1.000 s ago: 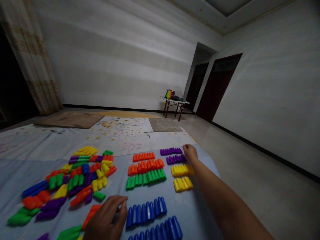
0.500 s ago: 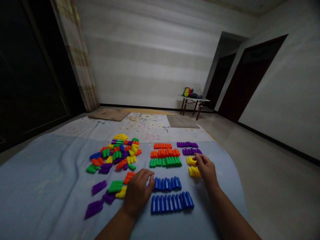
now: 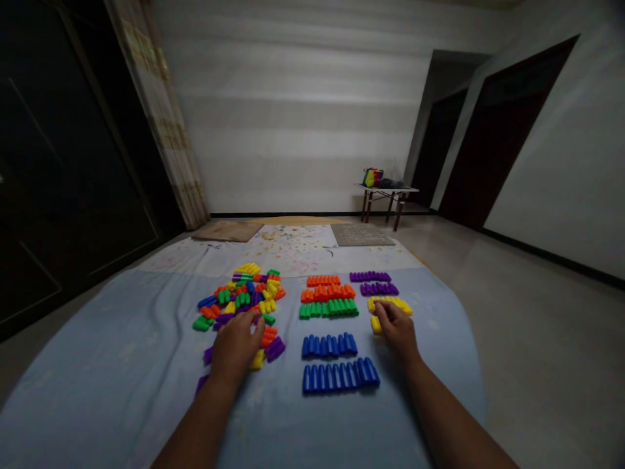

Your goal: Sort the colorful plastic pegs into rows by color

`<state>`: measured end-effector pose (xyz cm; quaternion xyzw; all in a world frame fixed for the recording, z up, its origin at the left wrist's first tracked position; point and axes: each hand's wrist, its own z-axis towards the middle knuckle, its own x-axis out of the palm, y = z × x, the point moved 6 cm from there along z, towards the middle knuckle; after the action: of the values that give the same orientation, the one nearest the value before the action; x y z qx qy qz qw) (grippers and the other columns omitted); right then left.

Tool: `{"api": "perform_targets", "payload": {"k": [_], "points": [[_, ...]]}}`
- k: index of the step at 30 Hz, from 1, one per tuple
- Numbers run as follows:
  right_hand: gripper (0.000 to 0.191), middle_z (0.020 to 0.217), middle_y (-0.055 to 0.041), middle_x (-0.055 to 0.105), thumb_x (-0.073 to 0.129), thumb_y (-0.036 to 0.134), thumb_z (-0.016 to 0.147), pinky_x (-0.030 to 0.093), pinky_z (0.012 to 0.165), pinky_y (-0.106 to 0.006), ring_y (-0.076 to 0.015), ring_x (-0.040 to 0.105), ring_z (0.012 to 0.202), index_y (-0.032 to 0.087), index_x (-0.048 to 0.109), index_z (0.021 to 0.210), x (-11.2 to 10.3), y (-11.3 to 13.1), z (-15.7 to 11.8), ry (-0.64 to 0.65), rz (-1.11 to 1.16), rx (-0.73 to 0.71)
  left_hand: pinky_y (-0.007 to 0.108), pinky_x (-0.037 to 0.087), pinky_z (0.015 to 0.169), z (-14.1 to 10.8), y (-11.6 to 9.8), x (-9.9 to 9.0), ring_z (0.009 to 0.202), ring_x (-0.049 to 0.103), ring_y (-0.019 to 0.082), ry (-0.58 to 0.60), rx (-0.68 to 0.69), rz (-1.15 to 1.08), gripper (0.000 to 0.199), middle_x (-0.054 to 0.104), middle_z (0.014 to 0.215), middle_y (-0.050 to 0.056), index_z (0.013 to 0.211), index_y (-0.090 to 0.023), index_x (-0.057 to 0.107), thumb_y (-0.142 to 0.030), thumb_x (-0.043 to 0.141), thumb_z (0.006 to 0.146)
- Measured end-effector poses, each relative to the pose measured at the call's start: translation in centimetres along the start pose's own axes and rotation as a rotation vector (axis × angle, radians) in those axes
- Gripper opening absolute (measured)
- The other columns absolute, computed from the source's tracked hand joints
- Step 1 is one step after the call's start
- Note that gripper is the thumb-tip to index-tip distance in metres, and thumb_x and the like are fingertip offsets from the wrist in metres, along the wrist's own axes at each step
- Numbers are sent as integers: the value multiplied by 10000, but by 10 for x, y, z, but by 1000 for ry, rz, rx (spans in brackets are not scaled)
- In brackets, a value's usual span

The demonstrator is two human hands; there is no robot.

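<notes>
My left hand (image 3: 237, 346) is over the near part of a mixed pile of coloured pieces (image 3: 243, 298), its fingers curved around something purple that is mostly hidden. On the right, my right hand (image 3: 398, 329) has its fingers pressed together at the two yellow rows (image 3: 399, 304), partly covering the nearer one; anything in its fingertips is too small to tell. Between the hands lie blue rows (image 3: 340, 376), a green row (image 3: 329, 309) and orange rows (image 3: 328, 292). Purple rows (image 3: 379, 288) lie beyond the yellow ones.
A blue cloth (image 3: 122, 365) covers the table. Two mats, one brown (image 3: 228, 230) and one grey (image 3: 362, 235), lie at its far edge. Behind stands a small table (image 3: 387, 189) with a colourful bag (image 3: 373, 176).
My left hand has moved left and away from the blue rows to the pile. My right hand has stayed by the yellow rows, where more yellow pieces now show. The view has shifted slightly.
</notes>
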<state>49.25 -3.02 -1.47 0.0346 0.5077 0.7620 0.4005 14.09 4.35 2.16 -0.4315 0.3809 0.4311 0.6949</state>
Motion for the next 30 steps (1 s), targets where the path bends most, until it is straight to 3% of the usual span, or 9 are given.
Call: {"api": "perform_targets", "payload": {"k": [3,7,13,19,25,30], "points": [[329,848,-66,686,467,436,837,473,733,-301,-190,627,791,171,650,900,1,4,-1,16,-9,-19,307,401,878,2,9,10,1048,548,188,163,15,4,355,621,1119,63,1067,-183,597,-297,358,831],[316,807,-58,684,451,412,849,471,705,-293,-184,630,760,166,647,885,2,7,-1,30,-29,-48,323,349,951,3,1,21,1133,497,183,364,155,14,379,581,1205,49,1119,-211,584,-233,384,798],[305,765,-49,671,444,387,853,469,672,-285,-174,619,711,161,647,885,3,10,2,43,-23,-66,410,352,901,10,-7,20,1124,488,249,508,258,152,377,570,1204,65,1084,-265,605,-263,461,736],[290,758,-50,666,447,374,853,471,665,-282,-174,615,707,161,642,883,4,8,3,41,13,-56,436,354,882,18,-6,25,1089,507,287,517,180,242,433,562,1181,120,1106,-213,580,-338,493,701],[283,758,-49,668,445,366,850,472,662,-282,-173,615,698,167,646,868,3,7,4,32,19,-67,411,376,796,20,-4,19,968,565,294,409,49,264,458,635,1001,120,875,-171,624,-565,446,723],[301,756,-52,671,438,376,851,476,660,-281,-173,621,698,161,647,880,2,6,4,31,11,-67,345,377,820,24,-2,14,1008,549,250,390,107,106,429,623,1058,80,984,-196,610,-518,487,728]]}}
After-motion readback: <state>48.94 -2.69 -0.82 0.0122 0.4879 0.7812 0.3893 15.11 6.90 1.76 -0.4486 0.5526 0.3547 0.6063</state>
